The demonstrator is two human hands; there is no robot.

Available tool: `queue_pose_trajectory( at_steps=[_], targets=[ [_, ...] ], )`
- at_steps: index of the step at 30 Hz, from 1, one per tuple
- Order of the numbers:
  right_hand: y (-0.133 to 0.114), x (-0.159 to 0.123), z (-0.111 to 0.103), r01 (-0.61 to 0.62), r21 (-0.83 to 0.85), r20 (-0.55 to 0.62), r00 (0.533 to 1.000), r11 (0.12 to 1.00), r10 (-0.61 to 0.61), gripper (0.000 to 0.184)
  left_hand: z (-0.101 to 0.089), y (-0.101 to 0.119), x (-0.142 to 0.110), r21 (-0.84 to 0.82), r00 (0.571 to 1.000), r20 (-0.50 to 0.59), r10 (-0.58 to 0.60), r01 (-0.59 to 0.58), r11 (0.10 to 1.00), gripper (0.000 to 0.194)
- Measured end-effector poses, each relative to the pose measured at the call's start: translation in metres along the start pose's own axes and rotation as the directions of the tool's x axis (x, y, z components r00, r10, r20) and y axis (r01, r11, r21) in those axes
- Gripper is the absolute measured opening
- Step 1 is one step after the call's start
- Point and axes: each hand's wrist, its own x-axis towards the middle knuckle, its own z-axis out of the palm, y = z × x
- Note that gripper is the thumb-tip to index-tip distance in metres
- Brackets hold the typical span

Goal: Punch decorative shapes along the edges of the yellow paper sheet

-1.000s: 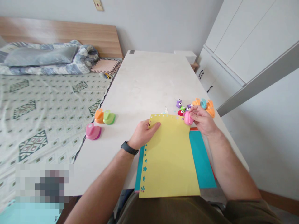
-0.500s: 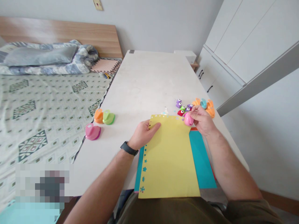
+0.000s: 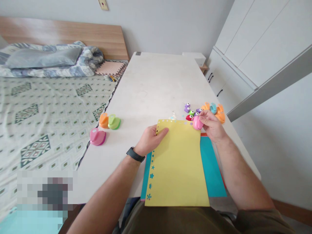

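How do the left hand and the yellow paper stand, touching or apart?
Touching. In the head view, the left hand grips the yellow paper, its thumb across the left edge.

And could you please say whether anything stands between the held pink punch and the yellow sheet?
Nothing visible: the right hand holds the pink punch at the upper right corner of the yellow sheet.

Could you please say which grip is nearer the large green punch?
Left: the left grip is apart from the large green punch, to its right; the right grip is much farther right.
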Motion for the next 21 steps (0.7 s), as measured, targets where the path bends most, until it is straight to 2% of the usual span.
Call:
queue_pose_trajectory(
  at_steps=[6, 21],
  targets=[
    [0.0013, 0.0027, -0.0004, 0.027, 0.011, -0.053, 0.998, 1.000, -0.027, 0.029, 0.0005, 0.0008, -0.0006, -0.036, 1.000, 0.006, 0.004, -0.004, 0.999, 0.052],
    [0.0015, 0.0021, 0.0012, 0.031, 0.000, -0.053, 0.998, 1.000, -0.031, 0.025, 0.0017, 0.0016, -0.0002, -0.006, 0.999, -0.043, -0.008, 0.008, 1.000, 0.050]
  ],
)
